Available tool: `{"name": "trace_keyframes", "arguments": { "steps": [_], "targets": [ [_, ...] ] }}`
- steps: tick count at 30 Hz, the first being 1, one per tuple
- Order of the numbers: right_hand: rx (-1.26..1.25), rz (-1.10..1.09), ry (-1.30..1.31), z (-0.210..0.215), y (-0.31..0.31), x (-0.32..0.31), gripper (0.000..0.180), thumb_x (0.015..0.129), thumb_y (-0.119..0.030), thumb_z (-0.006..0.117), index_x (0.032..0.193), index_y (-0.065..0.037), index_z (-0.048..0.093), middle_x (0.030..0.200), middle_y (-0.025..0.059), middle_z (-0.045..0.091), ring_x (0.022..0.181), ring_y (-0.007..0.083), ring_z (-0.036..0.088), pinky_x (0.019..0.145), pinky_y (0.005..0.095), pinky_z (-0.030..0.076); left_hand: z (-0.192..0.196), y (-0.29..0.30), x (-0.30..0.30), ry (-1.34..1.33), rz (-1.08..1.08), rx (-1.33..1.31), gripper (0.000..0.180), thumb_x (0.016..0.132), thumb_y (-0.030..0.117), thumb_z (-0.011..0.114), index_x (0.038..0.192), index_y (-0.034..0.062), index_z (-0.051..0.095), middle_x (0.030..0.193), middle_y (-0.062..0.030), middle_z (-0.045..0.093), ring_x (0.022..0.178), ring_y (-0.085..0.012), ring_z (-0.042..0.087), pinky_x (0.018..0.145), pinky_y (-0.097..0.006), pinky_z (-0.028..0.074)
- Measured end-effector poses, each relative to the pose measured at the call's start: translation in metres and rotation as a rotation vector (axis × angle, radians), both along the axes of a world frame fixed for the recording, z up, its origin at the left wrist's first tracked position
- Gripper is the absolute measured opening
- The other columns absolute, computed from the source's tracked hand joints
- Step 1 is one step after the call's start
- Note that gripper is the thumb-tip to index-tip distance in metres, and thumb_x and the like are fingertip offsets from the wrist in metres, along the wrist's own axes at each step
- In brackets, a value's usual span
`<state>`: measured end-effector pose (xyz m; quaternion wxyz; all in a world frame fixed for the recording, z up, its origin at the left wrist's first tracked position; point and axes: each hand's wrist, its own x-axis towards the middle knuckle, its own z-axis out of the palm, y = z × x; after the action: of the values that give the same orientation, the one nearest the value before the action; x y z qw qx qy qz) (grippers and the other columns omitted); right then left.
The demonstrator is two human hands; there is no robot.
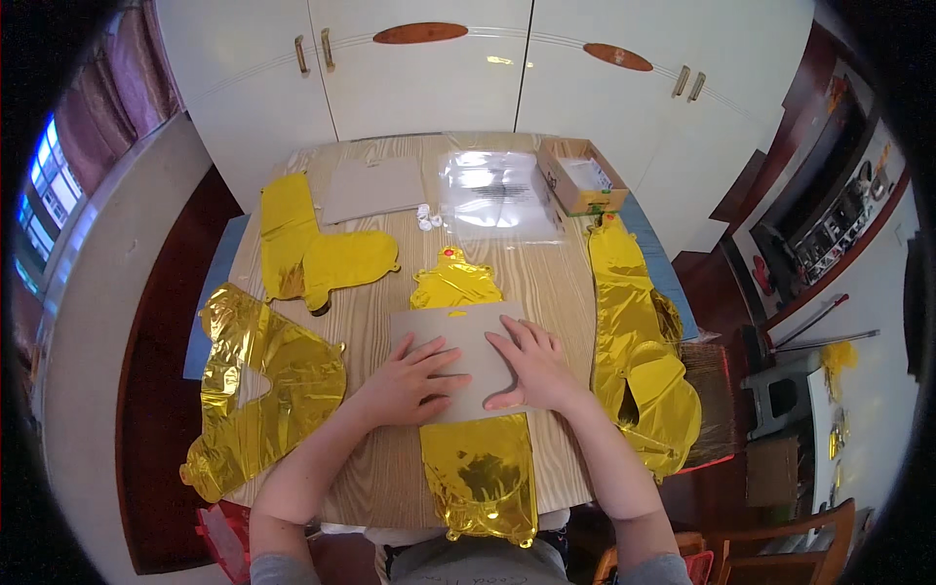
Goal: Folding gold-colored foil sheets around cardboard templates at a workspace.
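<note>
Table [561,268], gold foil piece [478,463], grey card [475,333]: foil runs near to far, card lies across its middle.
From my remote post I record the foil piece at the table's centre, one end showing beyond the card's far edge, the other reaching the near table edge. The card separates fingers from foil. The left hand [411,382] rests on the card's left part, the right hand [536,363] on its right side; fingers of both are spread and released, grasping nothing that I can see. Left fingertips reach about the card's middle, so I judge that hand nearer the foil's long axis. The card's slot [457,313] sits beyond the fingertips, by the far edge.
</note>
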<state>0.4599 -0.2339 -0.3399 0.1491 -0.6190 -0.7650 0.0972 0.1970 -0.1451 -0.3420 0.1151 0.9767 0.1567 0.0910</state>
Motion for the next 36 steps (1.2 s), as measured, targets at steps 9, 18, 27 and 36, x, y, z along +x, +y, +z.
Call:
{"name": "trace_keyframes", "arguments": {
  "steps": [9, 18, 27, 36],
  "targets": [
    [0.033, -0.018, -0.035, -0.0002, -0.0003, -0.0011, 0.107, 0.057, -0.069, 0.077, 0.143, -0.015, 0.045, 0.152, 0.0187, 0.031, 0.143, 0.0422, 0.023, 0.113, 0.0600, 0.020, -0.0002, -0.0002, 0.0000, 0.012, -0.001, 0.016, 0.043, 0.091, 0.037, 0.060, 0.134, 0.0348, 0.058, 0.152, -0.0036, 0.041, 0.143, -0.0330, 0.033, 0.114, -0.064, 0.016],
    [-0.030, -0.019, -0.059, 0.0029, 0.0002, -0.0017, 0.107, 0.060, -0.069, 0.077, 0.146, -0.016, 0.040, 0.154, 0.0195, 0.027, 0.145, 0.0419, 0.019, 0.115, 0.0612, 0.015, -0.0004, -0.0005, 0.0003, 0.040, 0.002, 0.053, 0.042, 0.093, 0.038, 0.057, 0.135, 0.0359, 0.056, 0.151, -0.0016, 0.042, 0.144, -0.0321, 0.031, 0.114, -0.066, 0.015],
    [-0.037, -0.020, -0.067, -0.0009, 0.0009, -0.0008, 0.109, 0.060, -0.070, 0.076, 0.147, -0.017, 0.039, 0.154, 0.0192, 0.028, 0.145, 0.0412, 0.021, 0.115, 0.0610, 0.015, -0.0008, -0.0003, 0.0006, 0.027, 0.003, 0.049, 0.041, 0.093, 0.040, 0.057, 0.134, 0.0358, 0.057, 0.150, -0.0022, 0.043, 0.143, -0.0325, 0.032, 0.113, -0.067, 0.015],
    [-0.040, -0.025, -0.067, -0.0006, 0.0008, -0.0015, 0.108, 0.060, -0.072, 0.074, 0.147, -0.017, 0.039, 0.153, 0.0183, 0.030, 0.144, 0.0413, 0.022, 0.115, 0.0610, 0.015, 0.0000, -0.0007, 0.0005, 0.016, -0.002, 0.069, 0.041, 0.092, 0.040, 0.057, 0.133, 0.0355, 0.058, 0.149, -0.0032, 0.044, 0.141, -0.0328, 0.034, 0.112, -0.066, 0.016]
  ]
}}
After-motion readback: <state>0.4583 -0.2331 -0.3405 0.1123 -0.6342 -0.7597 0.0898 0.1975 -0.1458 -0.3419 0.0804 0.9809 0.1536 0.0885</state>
